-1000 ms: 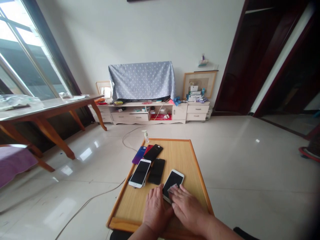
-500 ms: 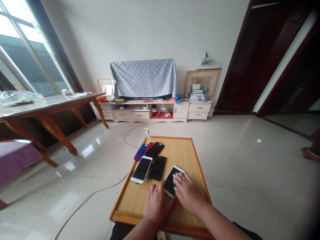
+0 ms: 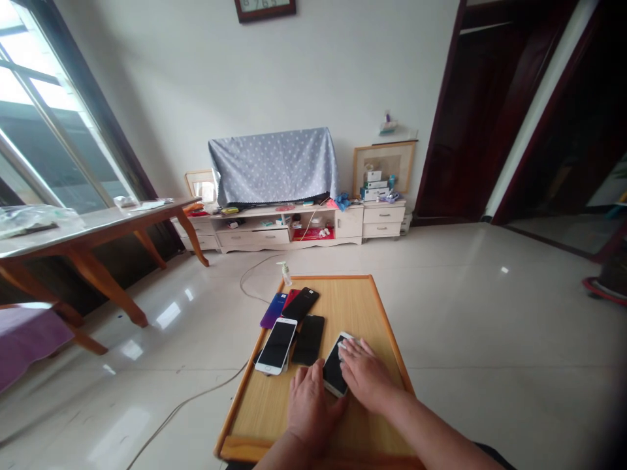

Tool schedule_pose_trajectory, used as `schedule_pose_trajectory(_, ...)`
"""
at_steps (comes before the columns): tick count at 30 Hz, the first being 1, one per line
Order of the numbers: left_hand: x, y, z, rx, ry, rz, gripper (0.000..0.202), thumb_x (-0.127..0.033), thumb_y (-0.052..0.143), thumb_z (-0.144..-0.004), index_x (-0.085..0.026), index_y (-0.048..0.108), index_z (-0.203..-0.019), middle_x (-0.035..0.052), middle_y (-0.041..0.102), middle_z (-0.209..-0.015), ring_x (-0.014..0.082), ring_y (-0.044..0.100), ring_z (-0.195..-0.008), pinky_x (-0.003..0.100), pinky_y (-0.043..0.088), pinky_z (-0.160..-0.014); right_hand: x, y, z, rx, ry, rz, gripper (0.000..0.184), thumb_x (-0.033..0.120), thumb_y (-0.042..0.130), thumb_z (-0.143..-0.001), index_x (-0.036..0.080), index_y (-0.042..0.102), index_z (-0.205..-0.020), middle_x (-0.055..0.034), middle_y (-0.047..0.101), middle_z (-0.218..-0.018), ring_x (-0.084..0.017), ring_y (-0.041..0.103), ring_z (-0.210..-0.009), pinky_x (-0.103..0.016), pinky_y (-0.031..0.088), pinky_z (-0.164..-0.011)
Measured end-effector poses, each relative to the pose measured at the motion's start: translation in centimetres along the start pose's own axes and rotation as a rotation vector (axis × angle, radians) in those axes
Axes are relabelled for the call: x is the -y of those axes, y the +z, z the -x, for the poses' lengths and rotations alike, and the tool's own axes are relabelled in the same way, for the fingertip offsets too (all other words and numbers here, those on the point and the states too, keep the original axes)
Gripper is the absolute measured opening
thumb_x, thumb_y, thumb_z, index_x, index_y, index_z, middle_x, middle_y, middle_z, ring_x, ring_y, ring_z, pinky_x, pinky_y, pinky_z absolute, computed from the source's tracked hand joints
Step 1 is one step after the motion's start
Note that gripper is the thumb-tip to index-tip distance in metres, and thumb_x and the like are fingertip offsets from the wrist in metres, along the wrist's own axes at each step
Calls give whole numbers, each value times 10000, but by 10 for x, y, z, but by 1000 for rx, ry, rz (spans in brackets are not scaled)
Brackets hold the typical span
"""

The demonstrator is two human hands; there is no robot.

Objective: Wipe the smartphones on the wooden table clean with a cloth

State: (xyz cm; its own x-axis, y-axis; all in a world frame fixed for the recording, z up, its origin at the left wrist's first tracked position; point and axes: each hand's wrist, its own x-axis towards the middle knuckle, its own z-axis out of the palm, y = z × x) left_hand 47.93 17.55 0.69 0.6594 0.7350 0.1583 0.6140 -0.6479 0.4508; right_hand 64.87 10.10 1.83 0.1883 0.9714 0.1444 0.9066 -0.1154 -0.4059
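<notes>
A white-framed smartphone [image 3: 334, 372] with a dark screen lies flat and slightly turned on a small wooden table [image 3: 350, 300]. My left hand [image 3: 313, 401] steadies it, fingers at its left edge and thumb by its lower end. My right hand [image 3: 367, 375] presses a small whitish wipe [image 3: 342, 348] onto the screen; the fingers cover most of the wipe. Just left of my hands lie a black phone [image 3: 308, 340] and a white phone [image 3: 276, 346] that rests on something partly hidden. Behind them a blue-purple phone [image 3: 273, 311], a red phone [image 3: 292, 297] and another black phone [image 3: 301, 303] overlap.
A clear pump bottle [image 3: 286, 274] stands at the table's far left corner. A cable [image 3: 181, 406] runs over the tiled floor on the left. Beyond are a low white cabinet [image 3: 255, 239], a spotted cloth [image 3: 274, 166] over a large object, and a longer table [image 3: 98, 228].
The view has tilted upward, so a wall clock shows at the top and the table sits lower. Both hands stay at the same phone, with the wipe still under the right fingers.
</notes>
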Motion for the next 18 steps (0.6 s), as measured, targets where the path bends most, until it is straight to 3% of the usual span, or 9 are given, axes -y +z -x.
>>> schedule_pose_trajectory(5, 8, 7, -3, -19, 52, 15, 588, -311, 593, -802, -151, 534, -1365, 123, 682, -1271, 312, 579, -1161, 449, 428, -1038, 16, 8, 8, 42, -188, -103, 480, 282, 445, -1008, 280, 512, -1483, -30, 531, -1512, -208, 436, -1440, -462, 225, -1259)
schedule_pose_trajectory(7, 11, 11, -2, -38, 62, 26, 637, -372, 651, -777, -147, 532, -1360, 130, 673, -1277, 322, 575, -1163, 463, 437, -1033, 4, 4, 1, 21, -144, -94, 464, 266, 425, -1010, 254, 545, -1458, -46, 542, -1502, -213, 438, -1439, -474, 234, -1253)
schedule_pose_trajectory(10, 14, 14, 0, -69, 69, 21, 710, -411, 709, -727, -149, 526, -1361, 134, 661, -1291, 337, 564, -1183, 485, 439, -1033, -19, -2, -10, -39, -21, -56, 478, 247, 362, -1020, 145, 554, -1446, -141, 481, -1537, -276, 396, -1465, -558, 230, -1237)
schedule_pose_trajectory(12, 16, 16, 0, -88, 76, 21, 710, -405, 709, -727, -156, 519, -1364, 131, 664, -1287, 335, 569, -1177, 487, 448, -1018, -21, 0, -12, -51, -1, -43, 492, 246, 372, -1011, 120, 538, -1457, -163, 449, -1555, -295, 370, -1478, -570, 229, -1233)
schedule_pose_trajectory(18, 15, 17, -3, -93, 103, 38, 697, -411, 697, -742, -181, 504, -1371, 121, 668, -1289, 322, 591, -1140, 477, 463, -994, -4, 17, -14, -2, -104, -62, 468, 273, 436, -996, 231, 561, -1445, -50, 530, -1515, -199, 421, -1449, -418, 214, -1261)
